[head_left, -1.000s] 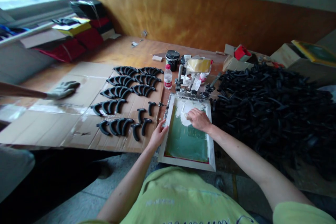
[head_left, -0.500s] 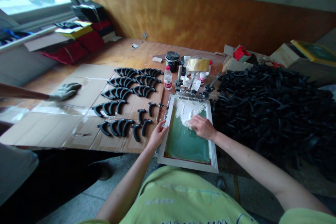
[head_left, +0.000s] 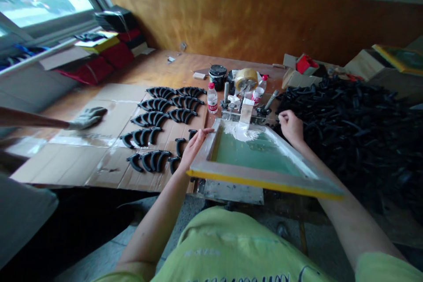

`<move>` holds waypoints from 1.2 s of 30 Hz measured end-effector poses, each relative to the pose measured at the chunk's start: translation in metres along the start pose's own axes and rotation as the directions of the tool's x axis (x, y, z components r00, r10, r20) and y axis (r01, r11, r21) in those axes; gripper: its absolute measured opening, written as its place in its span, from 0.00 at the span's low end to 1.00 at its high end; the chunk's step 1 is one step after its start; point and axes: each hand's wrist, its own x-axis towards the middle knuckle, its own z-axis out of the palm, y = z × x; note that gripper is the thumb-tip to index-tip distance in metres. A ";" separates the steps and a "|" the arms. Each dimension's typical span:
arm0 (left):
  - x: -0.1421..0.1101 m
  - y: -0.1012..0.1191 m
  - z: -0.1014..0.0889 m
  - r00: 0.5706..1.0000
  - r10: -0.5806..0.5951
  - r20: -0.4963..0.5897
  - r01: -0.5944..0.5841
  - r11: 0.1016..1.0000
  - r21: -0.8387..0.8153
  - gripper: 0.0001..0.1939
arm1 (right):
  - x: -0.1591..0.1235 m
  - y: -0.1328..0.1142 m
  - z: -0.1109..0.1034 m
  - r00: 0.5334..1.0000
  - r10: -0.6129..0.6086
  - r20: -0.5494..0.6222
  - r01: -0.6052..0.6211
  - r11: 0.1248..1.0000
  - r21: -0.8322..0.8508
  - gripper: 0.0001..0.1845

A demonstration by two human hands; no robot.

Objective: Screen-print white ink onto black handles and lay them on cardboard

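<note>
The screen printing frame (head_left: 264,175), with green mesh, is tilted up, its near edge raised and its far end at the clamp (head_left: 244,116). My left hand (head_left: 194,145) grips the frame's left side. White paste (head_left: 243,132) lies at the far end of the mesh, where a pale squeegee (head_left: 246,112) leans upright. Off the frame's right side, my right hand (head_left: 291,127) has its fingers curled together; nothing shows in them. It is close to a heap of black curved handles (head_left: 350,141). Under the frame is a grey metal base plate (head_left: 233,191).
Rows of black handles (head_left: 153,119) lie on flattened cardboard (head_left: 102,141) to the left. A co-worker's gloved hand (head_left: 87,118) rests there. Behind the frame stand a red-capped bottle (head_left: 212,99), a black tub (head_left: 217,77) and a tape roll (head_left: 246,80).
The frame's near edge has come up from the base plate. My right hand has left the squeegee at the mesh and moved right and away. My left hand has shifted forward along the frame.
</note>
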 end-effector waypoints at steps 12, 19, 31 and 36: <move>-0.007 -0.052 0.031 0.985 -0.173 0.001 0.172 0.982 -0.073 0.28 | -0.106 -0.013 0.065 0.857 -0.432 0.281 0.403 0.901 0.157 0.04; -0.068 -0.091 0.063 0.943 -0.326 0.067 0.333 0.926 -0.179 0.25 | -0.184 -0.077 0.044 0.792 -0.609 0.046 0.568 0.762 0.312 0.08; 0.014 -0.117 -0.124 0.926 -0.160 -0.343 0.328 0.791 0.516 0.21 | -0.143 -0.167 0.160 0.762 -0.597 0.253 0.392 0.735 0.553 0.13; 0.102 -0.122 -0.203 0.914 -0.197 -0.355 0.398 0.607 0.687 0.19 | -0.101 -0.231 0.248 0.767 -0.470 0.437 0.316 0.870 0.379 0.17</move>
